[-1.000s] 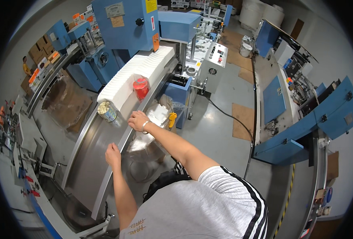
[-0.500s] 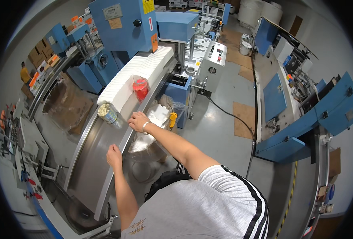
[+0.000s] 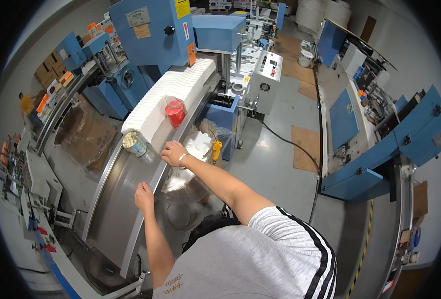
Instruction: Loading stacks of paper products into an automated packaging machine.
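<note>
A long metal trough (image 3: 118, 214) slants away from me, with a raised metal rail (image 3: 146, 204) along its right side. My left hand (image 3: 144, 198) is curled around this rail at its nearer part. Farther up, my right hand (image 3: 174, 153), a bracelet at its wrist, has its fingers bent over the same rail. In the trough beyond my hands stand a clear container with pale contents (image 3: 136, 143) and a clear container with red contents (image 3: 175, 112). Behind them runs a long row of white, thin stacked sheets or packs (image 3: 165, 87) up to a blue machine (image 3: 153, 32).
Right of the trough, below my right arm, is a clear bag with white material (image 3: 198, 144), a yellow handheld control (image 3: 216, 151) beside it. A grey control box (image 3: 265, 74) stands beyond. A cable (image 3: 290, 144) crosses the floor. Far left, a person in yellow (image 3: 27, 105) stands near boxes.
My hands stay on the rail with almost no movement. The view has shifted slightly. The person far left has moved a little to the left.
</note>
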The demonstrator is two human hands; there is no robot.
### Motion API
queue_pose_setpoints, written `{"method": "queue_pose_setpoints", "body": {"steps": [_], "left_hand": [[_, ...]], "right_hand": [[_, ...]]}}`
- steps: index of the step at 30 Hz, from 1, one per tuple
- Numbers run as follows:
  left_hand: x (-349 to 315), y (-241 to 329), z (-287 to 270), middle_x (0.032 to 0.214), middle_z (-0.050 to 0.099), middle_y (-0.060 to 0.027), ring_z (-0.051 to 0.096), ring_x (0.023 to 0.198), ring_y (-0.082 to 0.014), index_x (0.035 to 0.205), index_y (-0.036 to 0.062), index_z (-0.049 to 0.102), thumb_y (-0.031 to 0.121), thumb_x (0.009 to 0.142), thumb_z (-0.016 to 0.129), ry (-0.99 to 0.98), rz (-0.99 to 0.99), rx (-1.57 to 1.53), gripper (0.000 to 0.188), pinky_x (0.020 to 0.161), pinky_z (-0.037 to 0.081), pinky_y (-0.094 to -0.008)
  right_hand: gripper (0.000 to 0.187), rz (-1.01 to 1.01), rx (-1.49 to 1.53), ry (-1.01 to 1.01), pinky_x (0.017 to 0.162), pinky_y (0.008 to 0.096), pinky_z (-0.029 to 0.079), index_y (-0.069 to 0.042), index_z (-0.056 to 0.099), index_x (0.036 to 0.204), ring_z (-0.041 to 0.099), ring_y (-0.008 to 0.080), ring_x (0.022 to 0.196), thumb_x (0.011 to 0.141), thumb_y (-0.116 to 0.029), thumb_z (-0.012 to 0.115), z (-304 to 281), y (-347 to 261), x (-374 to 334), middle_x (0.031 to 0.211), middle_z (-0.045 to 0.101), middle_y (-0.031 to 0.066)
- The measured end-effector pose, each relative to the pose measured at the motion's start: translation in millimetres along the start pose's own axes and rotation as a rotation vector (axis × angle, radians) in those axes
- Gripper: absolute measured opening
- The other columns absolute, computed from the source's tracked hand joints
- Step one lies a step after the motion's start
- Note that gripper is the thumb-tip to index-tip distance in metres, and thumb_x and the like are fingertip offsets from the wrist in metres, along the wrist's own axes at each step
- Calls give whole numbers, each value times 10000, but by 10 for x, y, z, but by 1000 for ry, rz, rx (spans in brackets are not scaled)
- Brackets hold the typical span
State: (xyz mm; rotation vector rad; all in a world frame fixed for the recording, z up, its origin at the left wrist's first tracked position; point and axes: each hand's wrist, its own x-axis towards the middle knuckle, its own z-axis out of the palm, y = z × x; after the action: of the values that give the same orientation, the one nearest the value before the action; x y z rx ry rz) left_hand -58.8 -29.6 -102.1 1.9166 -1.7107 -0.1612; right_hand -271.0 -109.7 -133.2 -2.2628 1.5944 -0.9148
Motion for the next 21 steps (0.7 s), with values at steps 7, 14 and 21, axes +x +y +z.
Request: {"method": "queue_pose_setpoints", "body": {"steps": [7,14,21], "left_hand": [[12,-30,20,810,643,-217,599,764,-442,863,73,637,319,910,480,-17,-8,19,296,655,453,-531],[28,-41,19,862,649,-203,600,825,-429,914,87,647,347,913,463,-74,-40,19,318,691,460,-513],[27,-8,10,858,647,-205,598,826,-432,913,82,646,343,910,467,-73,-41,4,316,693,458,-515]], "right_hand": [[202,3,2,0,1071,465,276,-169,670,926,492,253,1116,839,-306,549,-8,-16,-7,1020,572,75],[193,-3,5,16,1073,466,274,-170,668,913,489,248,1123,835,-304,553,21,3,-5,1022,570,73],[188,-17,-3,37,1065,470,285,-167,671,895,497,246,1107,832,-304,558,41,34,2,1008,573,71]]}}
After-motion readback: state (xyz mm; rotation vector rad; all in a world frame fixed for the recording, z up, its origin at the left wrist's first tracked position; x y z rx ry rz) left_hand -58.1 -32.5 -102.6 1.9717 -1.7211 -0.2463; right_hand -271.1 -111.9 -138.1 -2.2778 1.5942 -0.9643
